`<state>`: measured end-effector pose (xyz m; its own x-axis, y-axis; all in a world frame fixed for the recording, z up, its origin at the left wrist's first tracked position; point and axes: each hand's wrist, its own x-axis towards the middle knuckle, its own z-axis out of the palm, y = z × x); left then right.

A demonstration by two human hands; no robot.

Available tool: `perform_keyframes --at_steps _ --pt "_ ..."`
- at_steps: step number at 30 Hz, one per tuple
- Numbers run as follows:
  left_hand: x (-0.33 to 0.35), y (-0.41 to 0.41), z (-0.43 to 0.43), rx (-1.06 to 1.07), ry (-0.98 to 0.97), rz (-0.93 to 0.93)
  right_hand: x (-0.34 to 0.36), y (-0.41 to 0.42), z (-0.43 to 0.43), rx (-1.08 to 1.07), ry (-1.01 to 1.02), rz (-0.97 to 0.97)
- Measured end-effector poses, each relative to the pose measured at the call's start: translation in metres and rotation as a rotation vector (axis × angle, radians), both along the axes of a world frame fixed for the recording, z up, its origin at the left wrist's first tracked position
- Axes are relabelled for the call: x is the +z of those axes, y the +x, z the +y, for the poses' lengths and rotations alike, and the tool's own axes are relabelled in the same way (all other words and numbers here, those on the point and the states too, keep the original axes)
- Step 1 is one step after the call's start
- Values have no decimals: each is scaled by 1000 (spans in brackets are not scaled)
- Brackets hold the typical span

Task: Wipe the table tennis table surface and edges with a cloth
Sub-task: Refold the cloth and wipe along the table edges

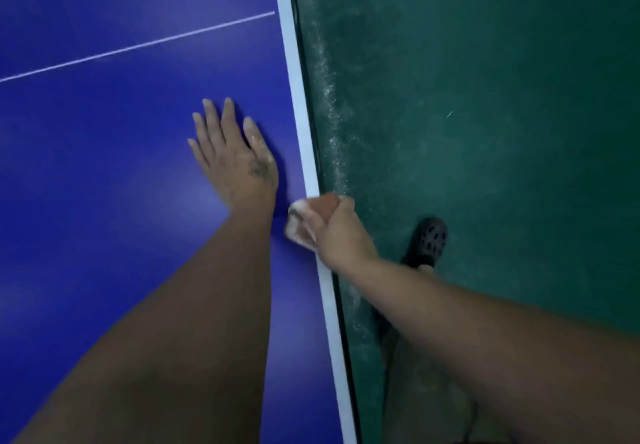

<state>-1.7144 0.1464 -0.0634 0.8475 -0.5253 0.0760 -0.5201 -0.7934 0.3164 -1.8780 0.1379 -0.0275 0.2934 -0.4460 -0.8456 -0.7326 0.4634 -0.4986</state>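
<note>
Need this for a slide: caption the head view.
Right hand grips cloth at the white table edge; left hand flat on blue surface.

Floor (502, 132) dark green, matte, fills right half of frame. Pale speckled streak (329, 97), dusty or wet, cannot tell which, runs top to bottom along floor's left margin, densest around mid-height, fainter toward lower centre. Darker blotches (356, 38) at upper centre. Thin light scratch (449, 114) right of centre. Light dim, cool cast; floor darkest toward upper right corner.
</note>
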Motion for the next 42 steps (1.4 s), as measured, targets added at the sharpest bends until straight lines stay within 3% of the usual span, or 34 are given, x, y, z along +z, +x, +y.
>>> perform_keyframes --at_steps 5,15,25,36,42 --pt "-6 2 -2 -15 64 -23 1 10 -19 -46 142 15" --pt "-8 5 -7 -35 33 -70 -5 150 -191 -172 29 -40" --pt "-12 8 -6 -25 62 -55 -14 104 -109 -80 -89 -26" --pt "-15 5 -1 -29 71 -33 -20 199 -236 -104 -87 -25" --pt "-15 9 0 -20 99 -11 -9 182 -213 -56 -78 -14"
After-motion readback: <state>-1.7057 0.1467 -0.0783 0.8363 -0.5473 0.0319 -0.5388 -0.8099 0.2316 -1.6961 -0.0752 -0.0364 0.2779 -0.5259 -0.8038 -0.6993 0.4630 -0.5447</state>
